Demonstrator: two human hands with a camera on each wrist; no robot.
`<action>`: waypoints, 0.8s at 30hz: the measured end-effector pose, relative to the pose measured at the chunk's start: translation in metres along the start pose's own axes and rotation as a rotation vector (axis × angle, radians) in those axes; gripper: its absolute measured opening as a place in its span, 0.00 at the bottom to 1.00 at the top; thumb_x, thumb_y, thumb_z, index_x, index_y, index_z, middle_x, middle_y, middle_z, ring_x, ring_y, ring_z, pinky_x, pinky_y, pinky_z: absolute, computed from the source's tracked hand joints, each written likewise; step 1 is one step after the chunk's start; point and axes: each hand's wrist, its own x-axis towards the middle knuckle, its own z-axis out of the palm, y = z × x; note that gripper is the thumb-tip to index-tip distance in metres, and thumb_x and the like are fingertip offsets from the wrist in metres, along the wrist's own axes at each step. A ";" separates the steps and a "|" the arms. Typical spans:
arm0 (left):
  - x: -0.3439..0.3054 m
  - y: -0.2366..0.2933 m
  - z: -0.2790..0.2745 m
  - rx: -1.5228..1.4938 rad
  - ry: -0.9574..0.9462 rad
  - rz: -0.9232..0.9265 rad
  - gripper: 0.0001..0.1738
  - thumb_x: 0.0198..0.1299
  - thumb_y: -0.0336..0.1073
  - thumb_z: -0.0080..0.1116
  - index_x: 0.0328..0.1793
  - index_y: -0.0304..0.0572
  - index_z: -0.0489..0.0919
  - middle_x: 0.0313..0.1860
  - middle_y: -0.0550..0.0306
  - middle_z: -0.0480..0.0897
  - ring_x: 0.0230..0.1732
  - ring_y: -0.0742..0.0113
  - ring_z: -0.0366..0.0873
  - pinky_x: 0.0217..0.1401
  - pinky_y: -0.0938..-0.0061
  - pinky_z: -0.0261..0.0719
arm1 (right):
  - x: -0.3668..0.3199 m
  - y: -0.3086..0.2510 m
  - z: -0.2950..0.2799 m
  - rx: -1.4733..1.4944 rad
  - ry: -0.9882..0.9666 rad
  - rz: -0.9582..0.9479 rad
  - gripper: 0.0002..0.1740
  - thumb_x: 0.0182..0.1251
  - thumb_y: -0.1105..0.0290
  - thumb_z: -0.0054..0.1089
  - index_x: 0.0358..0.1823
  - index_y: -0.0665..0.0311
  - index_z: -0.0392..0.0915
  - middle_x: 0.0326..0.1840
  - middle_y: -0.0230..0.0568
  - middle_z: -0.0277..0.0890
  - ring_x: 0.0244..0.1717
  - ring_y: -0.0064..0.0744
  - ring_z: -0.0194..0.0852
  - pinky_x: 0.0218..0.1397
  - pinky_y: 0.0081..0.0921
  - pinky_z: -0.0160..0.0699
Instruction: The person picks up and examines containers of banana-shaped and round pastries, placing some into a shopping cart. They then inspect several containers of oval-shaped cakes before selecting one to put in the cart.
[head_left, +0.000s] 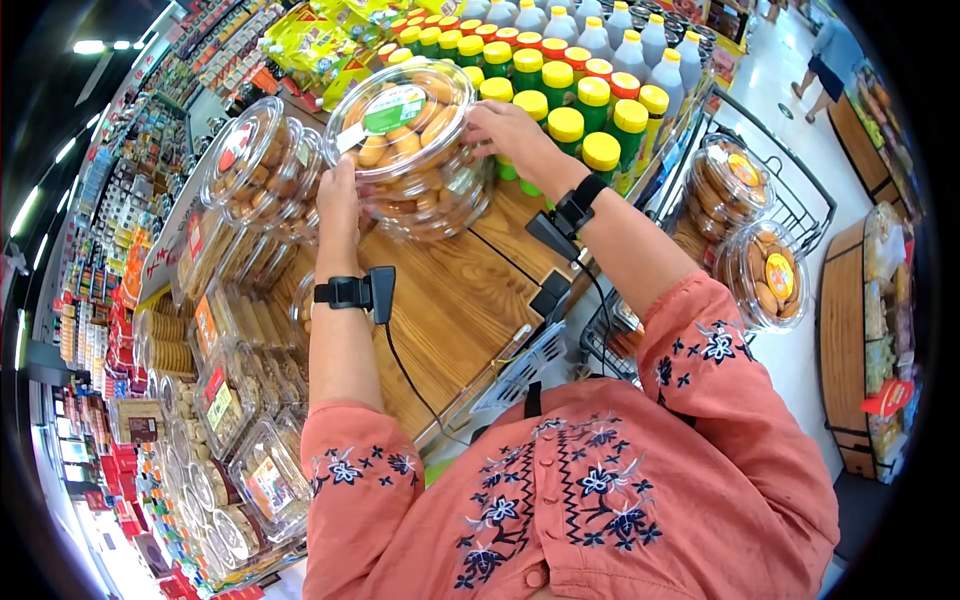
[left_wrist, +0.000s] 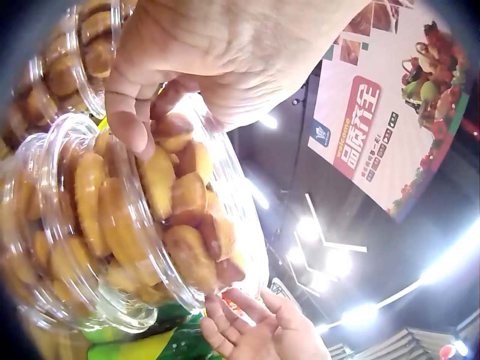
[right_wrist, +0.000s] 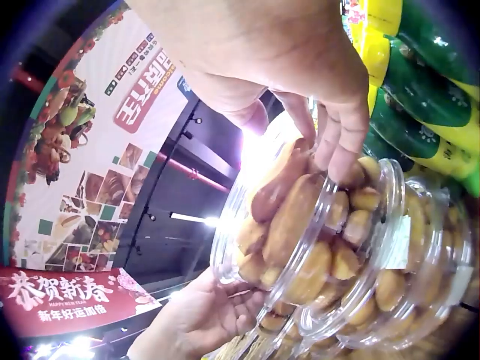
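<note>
A round clear plastic tub of golden-brown pastries (head_left: 400, 150), with a green-and-white label on its lid, tops a stack of similar tubs (head_left: 435, 215) on the wooden display table. My left hand (head_left: 338, 200) holds its near left side; the left wrist view shows fingers bent over the rim. On the opposite side my right hand (right_wrist: 300, 75) grips the tub's edge, its fingertips curled against the clear wall. Both hands belong to the same hold, one at each side of the lid. Another stack of pastry tubs (head_left: 245, 150) stands just left of the left hand.
Rows of green bottles with yellow caps (head_left: 565, 125) crowd behind the right hand. Boxed biscuits (head_left: 225, 400) fill the table's left side. A shopping cart (head_left: 800, 190) at the right carries tubs of baked goods (head_left: 770, 275). Dark cables run from both wrist cameras.
</note>
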 end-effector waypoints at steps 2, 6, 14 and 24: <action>-0.001 0.000 -0.001 0.037 -0.012 -0.008 0.29 0.69 0.61 0.51 0.52 0.38 0.76 0.36 0.54 0.82 0.26 0.70 0.76 0.23 0.75 0.72 | 0.001 -0.001 0.001 -0.015 0.010 0.002 0.25 0.76 0.52 0.55 0.57 0.68 0.78 0.55 0.40 0.78 0.56 0.33 0.76 0.55 0.30 0.78; -0.011 0.005 0.001 -0.021 -0.038 -0.015 0.30 0.72 0.61 0.49 0.55 0.39 0.76 0.39 0.57 0.80 0.32 0.71 0.77 0.25 0.76 0.74 | 0.001 -0.001 0.002 -0.049 0.019 -0.006 0.27 0.76 0.50 0.55 0.59 0.69 0.78 0.56 0.41 0.78 0.56 0.33 0.76 0.55 0.30 0.78; -0.067 -0.019 -0.009 -0.237 0.087 0.030 0.29 0.74 0.61 0.50 0.58 0.40 0.75 0.42 0.60 0.80 0.37 0.70 0.80 0.31 0.75 0.76 | -0.025 -0.003 0.004 0.005 0.071 -0.052 0.30 0.75 0.51 0.57 0.63 0.71 0.75 0.58 0.43 0.78 0.59 0.34 0.76 0.57 0.30 0.79; -0.180 -0.202 -0.088 -0.522 0.380 -0.509 0.33 0.71 0.63 0.52 0.55 0.34 0.69 0.45 0.46 0.80 0.44 0.56 0.84 0.40 0.61 0.86 | -0.131 0.056 -0.009 0.099 0.027 0.275 0.23 0.75 0.57 0.59 0.59 0.69 0.75 0.49 0.44 0.81 0.49 0.33 0.82 0.49 0.31 0.84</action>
